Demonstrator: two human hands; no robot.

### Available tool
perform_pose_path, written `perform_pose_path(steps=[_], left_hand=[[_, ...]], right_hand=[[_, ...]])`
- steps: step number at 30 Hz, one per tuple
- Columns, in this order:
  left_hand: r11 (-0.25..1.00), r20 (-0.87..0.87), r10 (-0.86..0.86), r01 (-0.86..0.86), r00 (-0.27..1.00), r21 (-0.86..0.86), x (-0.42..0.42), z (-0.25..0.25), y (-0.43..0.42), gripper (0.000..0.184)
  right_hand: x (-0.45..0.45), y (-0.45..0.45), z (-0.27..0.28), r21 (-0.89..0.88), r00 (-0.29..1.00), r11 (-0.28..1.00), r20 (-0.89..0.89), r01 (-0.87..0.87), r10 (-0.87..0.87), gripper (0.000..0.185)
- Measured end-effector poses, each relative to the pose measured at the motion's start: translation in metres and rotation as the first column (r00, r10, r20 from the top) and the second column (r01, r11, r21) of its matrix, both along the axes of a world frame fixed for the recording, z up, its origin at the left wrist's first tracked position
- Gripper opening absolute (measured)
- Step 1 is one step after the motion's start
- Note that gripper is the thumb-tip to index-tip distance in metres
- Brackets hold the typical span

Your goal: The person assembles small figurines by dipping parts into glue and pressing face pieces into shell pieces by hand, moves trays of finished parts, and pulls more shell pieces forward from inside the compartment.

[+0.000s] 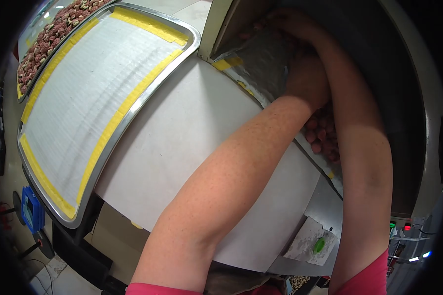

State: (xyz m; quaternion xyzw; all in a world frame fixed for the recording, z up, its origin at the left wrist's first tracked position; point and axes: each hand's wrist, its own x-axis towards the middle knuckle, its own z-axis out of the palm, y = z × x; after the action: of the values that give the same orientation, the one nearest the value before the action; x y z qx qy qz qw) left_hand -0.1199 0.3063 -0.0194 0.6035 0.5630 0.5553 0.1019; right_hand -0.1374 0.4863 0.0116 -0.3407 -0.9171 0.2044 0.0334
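Both forearms reach into a dark box-like enclosure at the upper right. My left hand (307, 73) is in shadow over a tray with a grey sheet (263, 59) and yellow tape; its fingers are hidden. Beyond it, my right hand (293, 23) bends over the far end of the same sheet, its fingers too dim to read. Reddish-pink lumps (322, 135) lie on the tray between my two forearms. Whether either hand grips anything is not visible.
A metal tray (198, 40) with a taped white sheet lies at left, beside a tray of reddish clusters (47, 42). White board (182, 128) spans the middle. The enclosure's frame (216, 27) borders the opening. A green oval item (319, 245) sits on a stained white piece at lower right.
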Motion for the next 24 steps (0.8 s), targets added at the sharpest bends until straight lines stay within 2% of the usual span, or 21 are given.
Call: perform_pose_path(steps=[1,4,7,10,12,13,15,17,18,19,20,23,24], left_hand=[[1.000,0.007,0.001,-0.001,1.000,0.007,0.001,-0.001,0.001,0.021],[0.993,0.003,0.073,-0.073,0.997,0.088,0.005,-0.007,0.008,0.021],[0.995,-0.013,0.059,-0.057,0.998,0.078,0.003,-0.009,0.008,0.023],[0.992,0.075,0.049,-0.058,0.996,0.116,0.001,-0.004,0.009,0.026],[0.979,0.138,0.086,-0.110,0.987,0.171,0.002,-0.009,0.012,0.028],[0.969,0.152,0.111,-0.141,0.982,0.201,0.004,-0.010,0.013,0.029],[0.956,0.173,0.130,-0.170,0.976,0.241,0.007,-0.012,0.015,0.029],[0.955,0.179,0.119,-0.162,0.977,0.247,0.007,-0.012,0.015,0.028],[0.958,0.179,0.112,-0.154,0.977,0.242,0.007,-0.011,0.015,0.027],[0.965,0.177,0.103,-0.142,0.979,0.220,0.007,-0.011,0.012,0.027],[0.972,0.174,0.097,-0.131,0.980,0.195,0.005,-0.012,0.010,0.026],[0.994,0.093,0.024,-0.034,0.995,0.106,0.003,-0.009,0.010,0.023],[0.991,0.058,0.068,-0.074,0.996,0.115,0.005,-0.012,0.014,0.022]], right_hand=[[0.000,-0.003,0.001,-0.009,1.000,1.000,-0.013,-0.013,0.013,0.027],[-0.007,-0.055,0.010,0.395,0.984,0.911,0.078,0.115,-0.158,0.030],[0.002,-0.021,-0.001,0.139,0.993,0.983,-0.037,0.118,-0.114,0.042],[0.042,-0.011,0.046,0.349,0.957,0.924,0.285,-0.159,0.057,0.032],[0.069,-0.015,0.087,0.411,0.851,0.833,0.510,-0.371,0.128,0.027],[0.084,-0.012,0.103,0.416,0.775,0.775,0.615,-0.475,0.145,0.025],[0.108,0.022,0.104,0.500,0.720,0.678,0.691,-0.539,0.062,0.024],[0.112,0.093,0.075,0.676,0.781,0.577,0.617,-0.459,-0.102,0.026],[0.083,0.059,0.065,0.546,0.918,0.773,0.380,-0.324,0.117,0.031],[0.055,0.025,0.053,0.317,0.958,0.904,0.075,-0.286,0.277,0.036],[0.034,-0.010,0.041,0.242,0.971,0.943,-0.011,-0.229,0.239,0.036],[0.009,-0.063,0.027,0.311,0.991,0.941,0.045,-0.134,0.126,0.038],[0.009,-0.062,0.025,0.330,0.993,0.936,0.039,-0.119,0.113,0.039]])
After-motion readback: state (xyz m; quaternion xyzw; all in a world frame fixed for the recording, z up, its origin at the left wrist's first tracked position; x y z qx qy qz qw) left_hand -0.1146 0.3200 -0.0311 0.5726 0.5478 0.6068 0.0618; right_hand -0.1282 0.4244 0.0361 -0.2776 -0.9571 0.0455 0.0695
